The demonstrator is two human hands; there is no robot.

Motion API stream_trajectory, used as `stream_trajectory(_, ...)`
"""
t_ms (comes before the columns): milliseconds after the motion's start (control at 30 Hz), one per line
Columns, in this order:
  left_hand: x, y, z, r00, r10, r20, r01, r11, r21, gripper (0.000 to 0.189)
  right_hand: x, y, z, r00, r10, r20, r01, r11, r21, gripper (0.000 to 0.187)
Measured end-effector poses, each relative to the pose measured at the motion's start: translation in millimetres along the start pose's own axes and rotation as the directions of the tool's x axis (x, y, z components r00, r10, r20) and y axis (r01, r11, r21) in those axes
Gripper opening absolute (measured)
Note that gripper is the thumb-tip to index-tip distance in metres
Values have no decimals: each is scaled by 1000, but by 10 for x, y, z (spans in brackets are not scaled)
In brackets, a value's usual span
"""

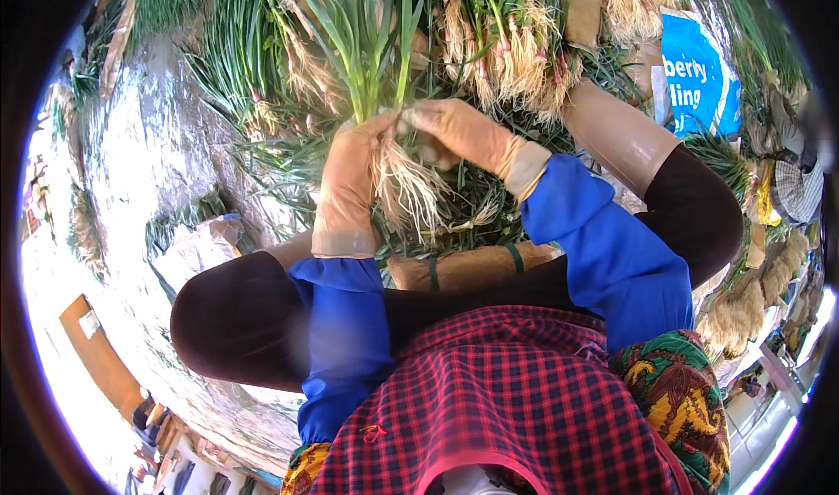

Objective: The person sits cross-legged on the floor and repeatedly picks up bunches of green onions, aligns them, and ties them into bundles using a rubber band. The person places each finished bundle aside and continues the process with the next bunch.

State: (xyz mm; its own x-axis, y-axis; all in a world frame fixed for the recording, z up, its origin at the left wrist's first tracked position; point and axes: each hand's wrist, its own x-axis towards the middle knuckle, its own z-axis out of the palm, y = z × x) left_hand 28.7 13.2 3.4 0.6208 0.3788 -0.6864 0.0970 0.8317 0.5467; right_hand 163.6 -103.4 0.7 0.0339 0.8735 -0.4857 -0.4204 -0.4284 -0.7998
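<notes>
My left hand (351,177), in an orange rubber glove, grips a small bunch of young green garlic or similar allium plants (370,79) low on the stems. Their long leaves point away from me. Below my fingers hang the pale stringy roots (409,187). My right hand (468,131), gloved alike, has its fingertips bent in against the stem bases beside my left thumb. Whether those fingertips pinch a stem is blurred. Under both hands lies a loose litter of green leaves (478,197), with one small rooted plant (482,218) on it.
Rooted bunches (508,56) lie beyond my hands, and more green bunches (236,56) sit to their left. A brown roll with green bands (472,265) rests by my crossed legs. At right is a blue printed bag (698,79); shiny sheeting (170,121) covers ground at left.
</notes>
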Motion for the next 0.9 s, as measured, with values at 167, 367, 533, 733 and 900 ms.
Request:
stream_trajectory(167, -123, 94, 129, 993, -55, 107, 77, 972, -221, 14, 320, 239, -231, 886, -404, -228, -122, 272, -955, 17)
stream_trajectory(367, -81, 28, -10, 907, -219, 360, 339, 887, -314, 19, 217, -74, -264, 976, -83, -201, 111, 985, 133, 44)
stream_trajectory(533, -95, 9, 149, 960, -85, 268, 165, 943, -290, 14, 536, 57, -73, 942, -98, -320, 166, 967, 194, 28)
stream_trajectory(733, 23, -151, 207, 1000, -3, -10, 3, 1000, 13, 13, 648, 334, 12, 440, -645, -625, 67, 718, -693, 24)
stream_trajectory(900, -133, -2, 176, 982, 183, 47, -182, 983, -28, 20, 721, 610, -258, 967, -234, 101, 84, -79, -993, 26)
